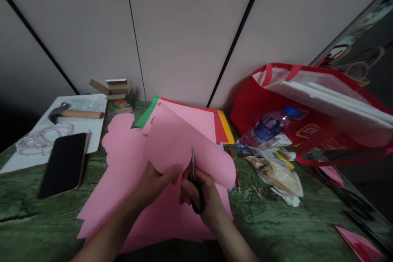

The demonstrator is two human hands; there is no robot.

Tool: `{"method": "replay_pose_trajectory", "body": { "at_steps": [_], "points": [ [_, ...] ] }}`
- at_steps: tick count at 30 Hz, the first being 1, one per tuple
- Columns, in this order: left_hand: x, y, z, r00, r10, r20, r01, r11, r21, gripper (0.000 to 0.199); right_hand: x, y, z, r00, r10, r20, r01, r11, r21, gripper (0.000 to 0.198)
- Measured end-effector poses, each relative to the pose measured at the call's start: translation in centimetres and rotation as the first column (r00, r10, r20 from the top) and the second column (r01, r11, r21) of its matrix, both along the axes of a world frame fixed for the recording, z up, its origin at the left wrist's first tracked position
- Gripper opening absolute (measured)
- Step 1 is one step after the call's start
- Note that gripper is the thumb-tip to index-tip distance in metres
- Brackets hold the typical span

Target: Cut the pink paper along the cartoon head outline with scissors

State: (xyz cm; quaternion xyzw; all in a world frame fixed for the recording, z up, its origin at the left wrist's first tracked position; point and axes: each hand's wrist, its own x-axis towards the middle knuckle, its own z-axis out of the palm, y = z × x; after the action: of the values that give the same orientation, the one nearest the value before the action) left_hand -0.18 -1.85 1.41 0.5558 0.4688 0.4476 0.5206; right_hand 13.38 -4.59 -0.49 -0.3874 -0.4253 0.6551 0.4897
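Note:
A curled sheet of pink paper (175, 139) is raised above more pink sheets (153, 225) on the table. My left hand (156, 182) grips its lower edge, with the thumb on top and the other fingers hidden beneath. In my right hand (201, 190) is a pair of black-handled scissors (193, 172), fingers through the loops. The blades point away from me and meet the paper at a cut edge, just right of my left thumb. A scalloped pink cutout (119, 135) lies to the left, partly under the raised sheet.
On the left are a black phone (64, 163), a hammer (80, 113) and beads (43, 139). A small open box (121, 96) stands behind. Rightward are a water bottle (267, 127), a red bag (245, 98), food packaging (279, 172) and a pencil (237, 176). A grey wall (184, 28) closes the back.

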Motion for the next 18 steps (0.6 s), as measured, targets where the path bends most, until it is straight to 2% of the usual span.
{"method": "replay_pose_trajectory", "body": {
  "at_steps": [3,8,10,13,18],
  "points": [
    [0.01,0.15,-0.11,1.0,0.019,-0.016,-0.019,1.0,0.005,0.023,-0.03,-0.11,-0.11,1.0,0.001,-0.029,-0.001,1.0,0.011,0.018],
    [0.07,0.27,-0.09,0.99,0.141,-0.016,-0.139,0.988,0.062,0.027,-0.32,-0.22,-0.6,0.997,-0.013,-0.079,0.011,1.0,-0.022,0.019],
    [0.15,0.15,0.08,0.987,0.161,-0.002,-0.16,0.984,0.073,0.022,-0.45,-0.31,-0.74,0.996,-0.01,-0.09,0.007,1.0,-0.028,0.021],
    [0.36,-0.13,0.33,0.988,0.155,-0.017,-0.155,0.988,0.023,0.016,-0.63,-0.49,-0.76,0.995,-0.008,-0.101,0.005,1.0,-0.03,0.023],
    [0.74,-0.5,0.29,0.989,0.151,-0.005,-0.151,0.987,-0.063,0.022,-0.76,-0.55,-0.38,1.0,-0.001,-0.026,0.001,1.0,-0.022,0.023]
  ]
}}
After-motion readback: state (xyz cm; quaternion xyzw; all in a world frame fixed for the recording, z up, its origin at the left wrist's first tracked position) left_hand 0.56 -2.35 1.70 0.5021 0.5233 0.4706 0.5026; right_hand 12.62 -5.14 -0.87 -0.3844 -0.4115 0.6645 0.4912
